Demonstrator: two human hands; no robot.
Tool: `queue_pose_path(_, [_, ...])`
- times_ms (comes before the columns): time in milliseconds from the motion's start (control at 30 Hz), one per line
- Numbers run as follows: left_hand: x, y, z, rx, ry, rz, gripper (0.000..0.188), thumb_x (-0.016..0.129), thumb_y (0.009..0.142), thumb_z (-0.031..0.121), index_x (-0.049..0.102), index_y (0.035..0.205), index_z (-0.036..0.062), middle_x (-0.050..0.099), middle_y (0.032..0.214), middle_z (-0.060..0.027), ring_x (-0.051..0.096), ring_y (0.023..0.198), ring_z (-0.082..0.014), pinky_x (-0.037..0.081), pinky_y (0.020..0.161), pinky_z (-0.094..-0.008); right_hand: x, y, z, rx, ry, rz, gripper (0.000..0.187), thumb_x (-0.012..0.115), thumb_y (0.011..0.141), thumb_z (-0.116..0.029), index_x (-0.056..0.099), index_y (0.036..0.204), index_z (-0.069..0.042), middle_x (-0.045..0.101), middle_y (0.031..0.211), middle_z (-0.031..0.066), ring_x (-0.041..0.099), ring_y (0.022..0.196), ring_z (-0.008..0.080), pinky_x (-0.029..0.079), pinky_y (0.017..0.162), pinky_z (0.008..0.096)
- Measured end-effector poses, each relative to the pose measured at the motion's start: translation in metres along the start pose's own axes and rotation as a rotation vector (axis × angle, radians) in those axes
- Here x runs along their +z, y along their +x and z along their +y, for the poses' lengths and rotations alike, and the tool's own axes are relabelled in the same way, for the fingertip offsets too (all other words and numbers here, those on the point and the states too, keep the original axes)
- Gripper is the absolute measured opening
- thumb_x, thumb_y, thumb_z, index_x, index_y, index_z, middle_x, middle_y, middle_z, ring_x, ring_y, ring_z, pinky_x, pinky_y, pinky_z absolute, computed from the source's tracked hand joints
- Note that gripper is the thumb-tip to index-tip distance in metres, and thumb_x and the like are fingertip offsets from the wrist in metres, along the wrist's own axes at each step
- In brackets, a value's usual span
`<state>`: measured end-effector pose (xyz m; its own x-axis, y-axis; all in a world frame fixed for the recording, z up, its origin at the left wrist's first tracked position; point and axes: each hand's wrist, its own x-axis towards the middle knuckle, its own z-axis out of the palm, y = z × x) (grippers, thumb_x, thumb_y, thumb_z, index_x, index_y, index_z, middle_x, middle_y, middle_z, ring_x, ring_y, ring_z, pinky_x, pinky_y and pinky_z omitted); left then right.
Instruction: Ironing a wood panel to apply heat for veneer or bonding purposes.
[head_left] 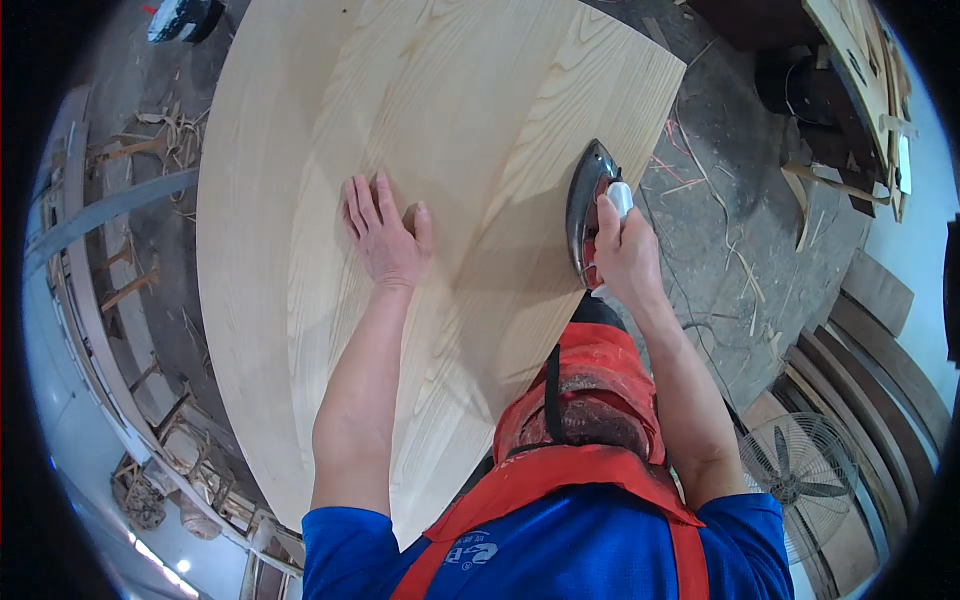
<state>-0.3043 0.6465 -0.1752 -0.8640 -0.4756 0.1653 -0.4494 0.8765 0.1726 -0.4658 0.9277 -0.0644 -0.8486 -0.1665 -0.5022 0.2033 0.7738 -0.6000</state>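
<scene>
A large pale wooden panel [480, 130] with visible grain lies in front of me and fills the middle of the view. My left hand [387, 238] rests flat on it, fingers spread, holding nothing. Near the panel's right edge, my right hand [628, 255] is wrapped round the handle of a clothes iron [583, 205]. The iron has a dark pointed body, reddish parts and a pale grip. It is turned along the edge, its tip pointing away from me. Its underside is hidden, so I cannot tell whether it touches the wood.
A standing fan [795, 475] with a wire cage is at the lower right, beside leaning curved boards [870, 370]. Wood scraps and a cord litter the grey floor [740, 200]. A bucket [185, 18] is at the far left. Long beams and wooden frames [130, 285] line the left side.
</scene>
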Motion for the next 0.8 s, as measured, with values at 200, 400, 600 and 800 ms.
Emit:
queue_pose_path(200, [-0.001,0.000,-0.001,-0.010,0.003,-0.015,0.079,0.062,0.098,0.042,0.037,0.159,-0.0007,0.028,0.166,-0.0275,0.021,0.158,-0.0447,0.020,0.127,-0.0621,-0.004,-0.003,-0.015,0.107,-0.020,-0.049,0.053,0.053,0.110,-0.042,0.062,0.099,0.009,0.068,0.083,0.0338,0.072,0.086,0.0499,0.054,0.074,0.0550])
queue_pose_path(400, [-0.004,0.001,0.001,-0.004,-0.030,0.003,0.076,0.060,0.099,0.039,0.037,0.160,-0.0010,0.031,0.166,-0.0275,0.023,0.158,-0.0437,0.019,0.128,-0.0610,0.003,0.000,-0.004,-0.051,-0.151,0.026,0.055,0.054,0.110,-0.043,0.062,0.095,0.009,0.068,0.084,0.0352,0.071,0.086,0.0526,0.055,0.073,0.0556])
queue_pose_path(600, [-0.004,0.002,0.001,-0.011,-0.030,-0.007,0.076,0.060,0.099,0.039,0.037,0.159,-0.0017,0.031,0.165,-0.0284,0.024,0.157,-0.0446,0.020,0.127,-0.0615,0.006,0.000,-0.010,-0.021,-0.123,0.030,0.055,0.055,0.110,-0.042,0.062,0.096,0.010,0.067,0.085,0.0367,0.069,0.089,0.0554,0.054,0.074,0.0562])
queue_pose_path(800, [-0.005,0.001,0.001,-0.008,-0.023,0.000,0.076,0.060,0.099,0.040,0.038,0.158,-0.0030,0.031,0.165,-0.0293,0.024,0.157,-0.0452,0.021,0.127,-0.0618,0.009,0.001,-0.010,-0.082,-0.155,0.061,0.054,0.056,0.110,-0.041,0.062,0.094,0.011,0.067,0.081,0.0359,0.070,0.085,0.0546,0.054,0.071,0.0562])
